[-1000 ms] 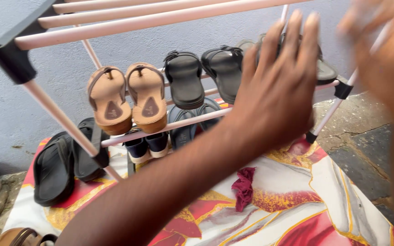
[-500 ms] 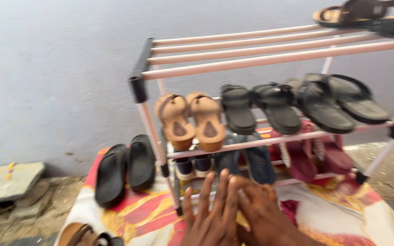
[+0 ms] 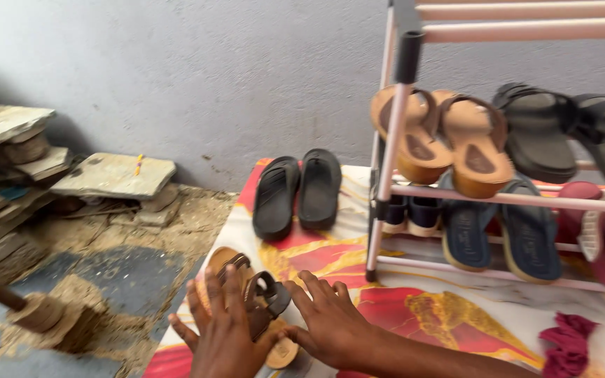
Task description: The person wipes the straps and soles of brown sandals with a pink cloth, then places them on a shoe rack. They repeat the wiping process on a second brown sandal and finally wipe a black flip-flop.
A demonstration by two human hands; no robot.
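A grey plastered wall (image 3: 176,77) fills the background. Against it stands a shoe rack (image 3: 393,140) of pale pink tubes with black joints, and everything else can be placed from that rack. Under the rack and spreading out to its left lies a patterned mat (image 3: 456,308) in red, white and gold. Far left of the rack, stone slabs (image 3: 110,175) are stacked on bare, dusty ground.

On the rack's middle tier sit tan wedge sandals (image 3: 449,140), with black sandals (image 3: 561,133) to their right. On the tier below are navy slippers (image 3: 498,231), and a maroon shoe (image 3: 596,231) lies at the right end. Just left of the rack, black slides (image 3: 299,192) rest side by side on the mat, toes toward the wall. In front of the rack to the right lies a crumpled maroon cloth (image 3: 565,343).

In front of the rack's left post, at the mat's near edge, lie brown strappy sandals (image 3: 260,301). The left hand (image 3: 225,336) rests on them with fingers spread, not gripping. The right hand (image 3: 327,322), also spread flat, touches their right side.
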